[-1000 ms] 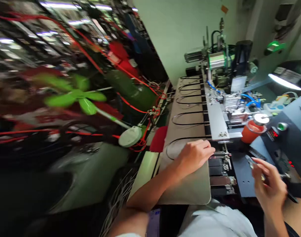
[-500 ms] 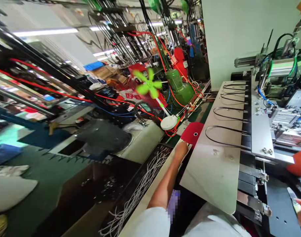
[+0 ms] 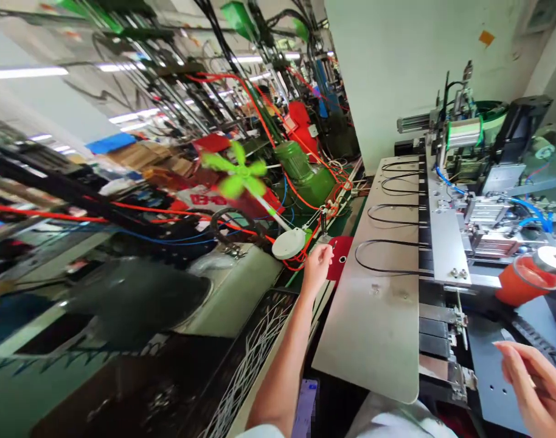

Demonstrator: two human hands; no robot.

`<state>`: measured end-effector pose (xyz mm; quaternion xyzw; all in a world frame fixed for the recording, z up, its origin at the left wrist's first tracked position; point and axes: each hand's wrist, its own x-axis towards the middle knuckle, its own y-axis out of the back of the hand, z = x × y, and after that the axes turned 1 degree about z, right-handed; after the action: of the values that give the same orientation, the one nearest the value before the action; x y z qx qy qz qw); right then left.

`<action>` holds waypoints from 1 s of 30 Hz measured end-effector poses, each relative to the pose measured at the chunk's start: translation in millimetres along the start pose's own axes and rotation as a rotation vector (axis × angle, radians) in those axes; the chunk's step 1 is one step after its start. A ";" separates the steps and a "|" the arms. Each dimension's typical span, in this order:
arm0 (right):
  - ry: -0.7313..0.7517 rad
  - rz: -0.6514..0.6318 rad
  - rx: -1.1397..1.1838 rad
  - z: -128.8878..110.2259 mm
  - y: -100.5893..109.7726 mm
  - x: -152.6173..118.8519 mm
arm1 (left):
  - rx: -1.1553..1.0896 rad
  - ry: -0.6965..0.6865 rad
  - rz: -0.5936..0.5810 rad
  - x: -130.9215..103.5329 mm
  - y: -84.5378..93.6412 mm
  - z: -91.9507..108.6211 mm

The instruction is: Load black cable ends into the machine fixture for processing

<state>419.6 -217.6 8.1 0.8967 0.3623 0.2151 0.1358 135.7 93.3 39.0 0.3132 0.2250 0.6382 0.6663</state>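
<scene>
My left hand (image 3: 318,264) is closed, its fingers curled in beside a red piece (image 3: 337,260) with a round black-and-white eyelet. Whatever may be in those fingers is too small to make out. The red piece lies past the far left edge of a flat metal plate (image 3: 373,328). Several black cord loops (image 3: 387,258) lie across this plate, their ends running into the machine (image 3: 449,243) on the right. At the lower right, my right hand (image 3: 536,386) hovers over a dark grey board (image 3: 483,353), fingers loosely bent and apart, nothing visible in them.
Pale cords (image 3: 250,365) lie in a bundle along the left of the bench. A phone (image 3: 306,401) lies by my left forearm. An orange container (image 3: 522,280) stands beyond my right hand. A green toy fan (image 3: 241,172) and green motor (image 3: 300,170) are further back.
My view has turned to the right. My left hand has come back off the red piece a little, with its fingers now curled. My right hand has come further into view.
</scene>
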 end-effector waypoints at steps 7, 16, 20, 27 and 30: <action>-0.096 -0.356 0.232 -43.3 -12.1 18.1 | -0.275 -0.535 -0.820 -77.0 -28.8 150.6; -0.145 -0.082 0.339 -48.6 -22.7 16.8 | -0.122 -0.812 -0.913 -109.0 -74.1 171.3; -0.093 -0.162 0.295 -42.3 -16.9 19.1 | -0.114 -0.786 -0.958 -116.4 -79.2 167.7; 0.157 0.278 0.238 -43.1 -43.4 14.4 | -0.317 -0.555 -0.942 -125.7 -84.0 170.2; 0.180 0.359 0.125 -43.1 -54.5 10.4 | -0.347 -0.520 -0.937 -127.7 -87.3 166.2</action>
<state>373.2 -168.2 26.9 0.9306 0.2202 0.2924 0.0066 303.1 -54.0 81.5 0.2126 0.0603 0.2037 0.9537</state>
